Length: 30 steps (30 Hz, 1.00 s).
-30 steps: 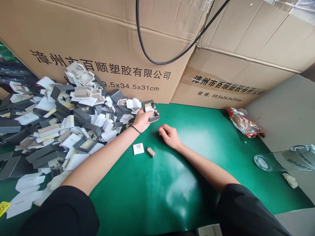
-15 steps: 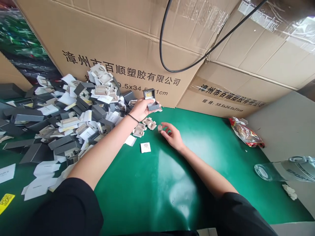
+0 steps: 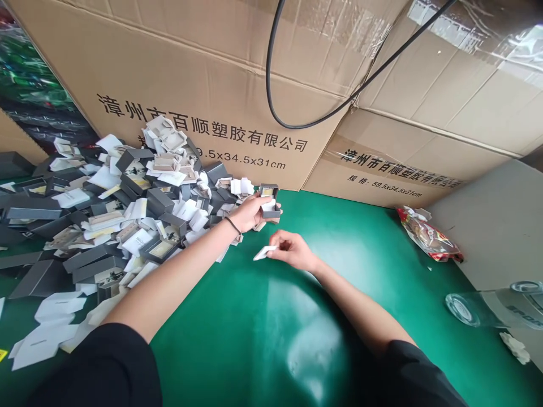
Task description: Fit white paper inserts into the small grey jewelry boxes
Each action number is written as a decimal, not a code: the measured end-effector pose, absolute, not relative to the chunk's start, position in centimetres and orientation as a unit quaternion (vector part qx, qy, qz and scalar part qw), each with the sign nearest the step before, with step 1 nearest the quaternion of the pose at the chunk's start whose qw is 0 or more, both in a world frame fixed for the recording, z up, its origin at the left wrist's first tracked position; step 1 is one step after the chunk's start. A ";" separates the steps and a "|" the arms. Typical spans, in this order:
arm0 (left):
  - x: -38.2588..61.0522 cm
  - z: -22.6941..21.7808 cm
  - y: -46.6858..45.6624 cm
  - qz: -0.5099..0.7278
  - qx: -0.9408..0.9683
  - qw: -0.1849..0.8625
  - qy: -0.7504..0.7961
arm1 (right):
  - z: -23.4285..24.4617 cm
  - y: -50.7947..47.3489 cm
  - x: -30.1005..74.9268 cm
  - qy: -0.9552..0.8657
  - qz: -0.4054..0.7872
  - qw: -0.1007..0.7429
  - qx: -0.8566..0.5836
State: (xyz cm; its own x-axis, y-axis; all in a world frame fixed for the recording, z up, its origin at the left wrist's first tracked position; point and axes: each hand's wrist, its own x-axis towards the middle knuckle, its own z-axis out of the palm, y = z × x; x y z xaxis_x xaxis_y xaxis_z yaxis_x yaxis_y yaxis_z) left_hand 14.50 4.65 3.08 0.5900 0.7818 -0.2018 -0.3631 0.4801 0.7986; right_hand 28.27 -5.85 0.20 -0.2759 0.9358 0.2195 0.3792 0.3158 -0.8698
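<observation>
My left hand [image 3: 251, 212] grips a small open grey jewellery box [image 3: 270, 202], lid up, just above the green table mat [image 3: 322, 316] at the edge of the pile. My right hand [image 3: 292, 250] is a little below and right of it, fingers pinched on a small white card [image 3: 263, 252] held just over the mat. A large heap of grey boxes, white cards and beige inserts [image 3: 127, 215] spreads to the left of both hands.
Big cardboard cartons [image 3: 237, 102] wall the back of the table, with a black cable [image 3: 297, 121] hanging in front. A crumpled red snack bag [image 3: 429, 237] lies at the right. A clear plastic bottle [image 3: 492, 308] lies on its side near the right edge.
My right hand has let go of the small beige piece and picked up the white card from the mat. My left hand has lowered the open box slightly.
</observation>
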 end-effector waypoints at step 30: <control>16.3 -0.5 2.8 0.205 0.330 0.889 0.242 | -2.3 -2.4 34.4 -0.510 0.282 0.606 -0.542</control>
State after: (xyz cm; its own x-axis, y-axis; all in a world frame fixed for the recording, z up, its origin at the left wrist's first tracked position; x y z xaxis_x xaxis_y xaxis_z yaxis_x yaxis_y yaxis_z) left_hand 16.33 2.77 -0.55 0.7982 0.5252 -0.2952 -0.2054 0.6978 0.6862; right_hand 34.44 -2.39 -2.32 0.3211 0.8944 0.3113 0.2103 0.2531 -0.9443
